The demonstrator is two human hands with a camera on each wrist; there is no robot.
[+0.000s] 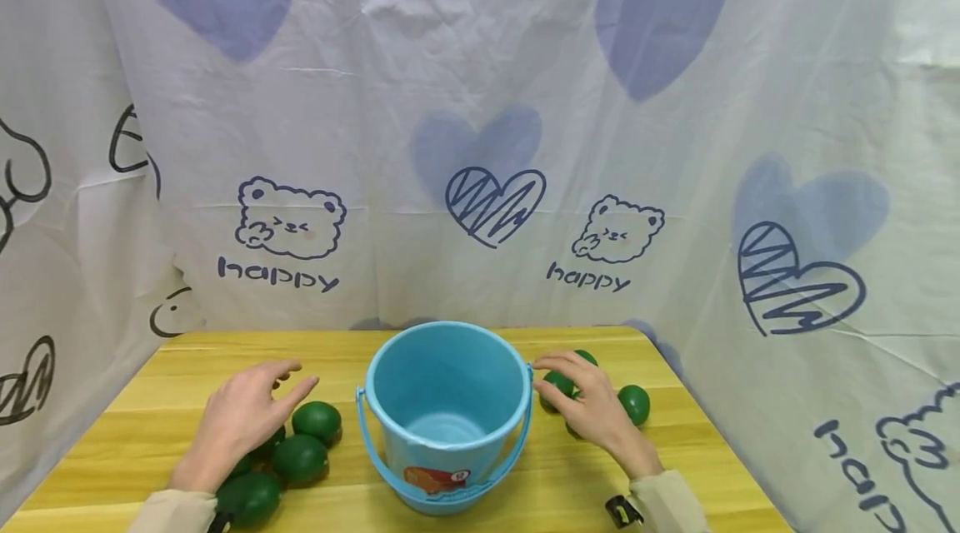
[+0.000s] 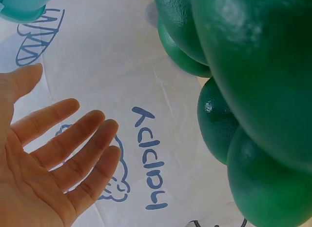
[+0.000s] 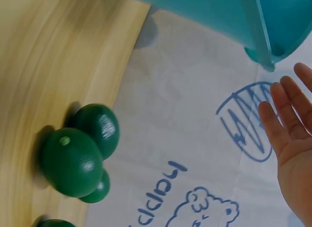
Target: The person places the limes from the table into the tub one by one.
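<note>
A light blue bucket (image 1: 450, 383) with its handle hanging down in front stands upright mid-table, and no fruit shows inside it. Left of it, my left hand (image 1: 243, 416) hovers over a cluster of dark green, avocado-like fruits (image 1: 300, 459). In the left wrist view, the fingers (image 2: 78, 163) are spread and hold nothing. My right hand (image 1: 588, 400) hangs close to the bucket's right rim, above more green fruits (image 1: 633, 405). Its fingers (image 3: 292, 110) look extended and bare in the right wrist view; whether they touch the rim I cannot tell.
The wooden table (image 1: 360, 508) carries the bucket and both groups of fruit. A white curtain (image 1: 390, 58) printed with hearts and bears hangs behind the table and along both sides.
</note>
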